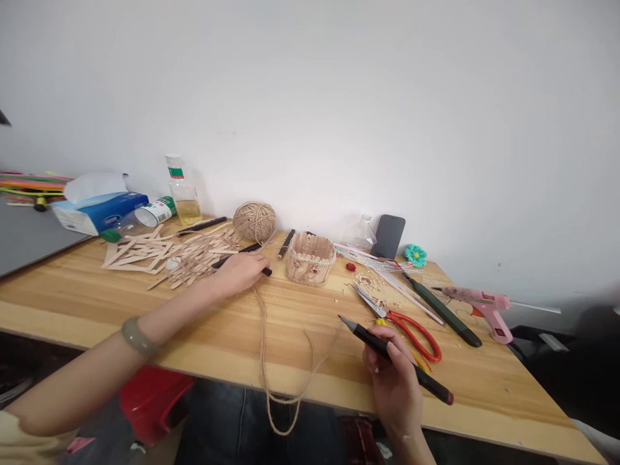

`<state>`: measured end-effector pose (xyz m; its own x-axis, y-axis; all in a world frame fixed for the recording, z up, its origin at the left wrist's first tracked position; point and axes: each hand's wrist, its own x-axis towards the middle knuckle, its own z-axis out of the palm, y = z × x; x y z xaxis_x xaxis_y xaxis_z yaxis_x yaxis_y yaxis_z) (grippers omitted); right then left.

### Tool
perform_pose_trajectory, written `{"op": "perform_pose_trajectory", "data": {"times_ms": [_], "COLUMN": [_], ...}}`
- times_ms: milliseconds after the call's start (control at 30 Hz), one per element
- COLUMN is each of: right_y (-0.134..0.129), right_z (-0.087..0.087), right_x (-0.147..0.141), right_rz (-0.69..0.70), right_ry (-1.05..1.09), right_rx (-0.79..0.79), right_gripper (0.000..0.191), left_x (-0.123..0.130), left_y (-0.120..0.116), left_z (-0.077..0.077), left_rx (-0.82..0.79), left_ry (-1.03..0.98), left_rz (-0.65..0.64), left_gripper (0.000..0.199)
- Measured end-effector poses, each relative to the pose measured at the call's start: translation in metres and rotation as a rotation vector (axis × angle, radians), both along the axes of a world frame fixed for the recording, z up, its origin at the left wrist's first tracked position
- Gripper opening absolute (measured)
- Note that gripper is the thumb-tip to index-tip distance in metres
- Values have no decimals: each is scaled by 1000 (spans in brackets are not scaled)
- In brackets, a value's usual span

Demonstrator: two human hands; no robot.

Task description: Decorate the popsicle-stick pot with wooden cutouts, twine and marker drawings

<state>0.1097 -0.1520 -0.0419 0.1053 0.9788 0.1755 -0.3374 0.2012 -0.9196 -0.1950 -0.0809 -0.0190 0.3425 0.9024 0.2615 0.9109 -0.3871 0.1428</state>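
Observation:
My left hand (245, 270) reaches across the table with its fingers curled over a dark marker (266, 272), whose end sticks out by the fingertips. Most of that marker is hidden beneath the hand. In my right hand (394, 374), near the front edge, a black marker (431, 385) with a grey pointed tip and a reddish end slants up to the left. A small wooden-stick basket (310, 261) with lace trim stands between and beyond my hands. Beige twine (263, 349) loops over the table edge. Red-handled scissors (416, 336) lie just beyond my right hand.
Thin wooden sticks (186, 255) are heaped at left, near a ball of twine (254, 221) and an oil bottle (185, 197). At right are a pink glue gun (491, 307), a dark green tool (445, 313), a phone (389, 236) and a teal flower (415, 254).

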Motion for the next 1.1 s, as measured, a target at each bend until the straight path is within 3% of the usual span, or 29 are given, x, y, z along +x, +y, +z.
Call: {"op": "perform_pose_trajectory", "data": {"times_ms": [133,367,467,600,800,933,1033,1100], "right_y": [-6,-24,-30,-37,-36,-23,-7,6], "right_z": [4,20,27,35,37,39,43,46], "right_x": [-3,-16,-19,-23,-25,-22,-14,-7], "right_rz": [-14,73,47,31,62,43,72,94], "right_ry": [7,-62,-112,-153,-172,-140,-117,-131], "right_rx": [18,130,151,176,196,198,193,184], "right_gripper": [27,18,21,19,16,20,28,28], "left_x": [19,62,68,70,71,67,61,57], "left_y": [-25,-85,-96,-102,-103,-80,-57,-45], "left_z": [11,20,22,23,26,7,-9,-10], "left_rx": [-52,-265,-335,-352,-243,-84,-58,-44], "left_ry": [-209,-579,-770,-840,-690,-214,-135,-114], "left_rz": [9,-146,-169,-172,-240,-181,-162,-177], "left_gripper": [14,20,21,22,23,27,23,24]}}
